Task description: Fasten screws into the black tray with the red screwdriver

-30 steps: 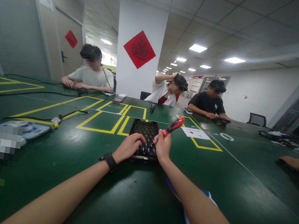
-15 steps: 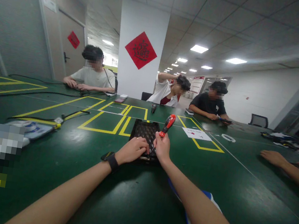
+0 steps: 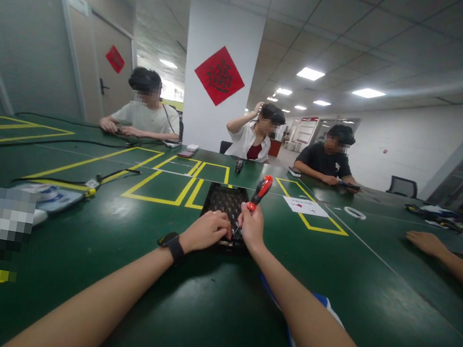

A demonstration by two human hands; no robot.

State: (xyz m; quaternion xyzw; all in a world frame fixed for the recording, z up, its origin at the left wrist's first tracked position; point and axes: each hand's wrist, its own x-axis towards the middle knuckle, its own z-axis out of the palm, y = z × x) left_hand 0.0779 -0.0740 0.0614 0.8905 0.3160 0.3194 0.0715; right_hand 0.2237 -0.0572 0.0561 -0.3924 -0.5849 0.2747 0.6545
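Observation:
A red-and-black screwdriver [image 3: 263, 186] is gripped in my right hand [image 3: 251, 227], its handle tilted up and its shaft pointing down into a black tray [image 3: 215, 193]. The tray has rows of small compartments with tiny light bits in them, too small to name. My left hand [image 3: 209, 230], with a dark watch on its wrist, lies over the tray's near left part. Its fingers are curled together close to the screwdriver's tip. Anything between those fingertips is hidden.
Yellow tape outlines mark the green table [image 3: 199, 310]. A white paper [image 3: 306, 207] and a white ring [image 3: 355, 213] lie to the right. Cables and a plastic bag [image 3: 56, 197] are at left. Another person's hand [image 3: 426, 243] rests at right; three people sit opposite.
The screwdriver has swung more upright and its tip has come nearer me in the tray. My left hand moved right toward the tip. A neighbour's hand reached further in from the right.

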